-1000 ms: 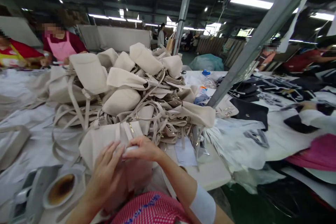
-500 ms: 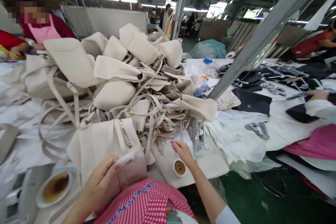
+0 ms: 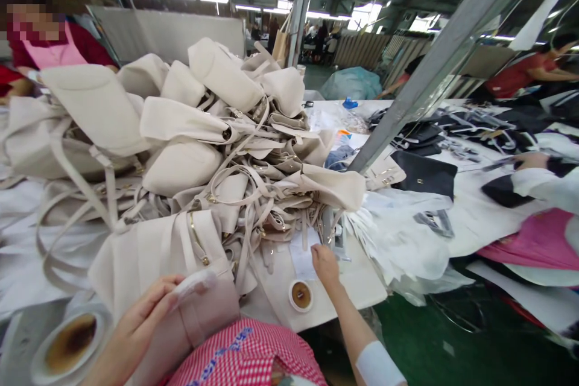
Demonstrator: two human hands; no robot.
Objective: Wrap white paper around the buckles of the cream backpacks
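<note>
A cream handbag (image 3: 154,259) lies in front of me against my red checked apron. My left hand (image 3: 147,313) rests on its near edge, fingers pinched on a small white pad (image 3: 194,282). My right hand (image 3: 324,264) reaches forward to the table, fingertips at a white slip of paper (image 3: 302,259) beside a small round pot of brown paste (image 3: 300,295). Whether that hand grips anything is not visible. Behind the handbag rises a big heap of cream bags and straps (image 3: 212,139).
A white dish with brown residue (image 3: 67,344) sits at the lower left. A slanted metal post (image 3: 434,60) crosses the table. Black bag pieces (image 3: 425,172) and white wrapping (image 3: 407,241) lie to the right, where another person's white sleeve (image 3: 547,184) works. A person in a pink apron (image 3: 49,51) stands far left.
My right hand left the white pad, swung to the right past the paste pot and now reaches the paper slip. The left hand keeps the pad on the handbag. The view tilted down and left.
</note>
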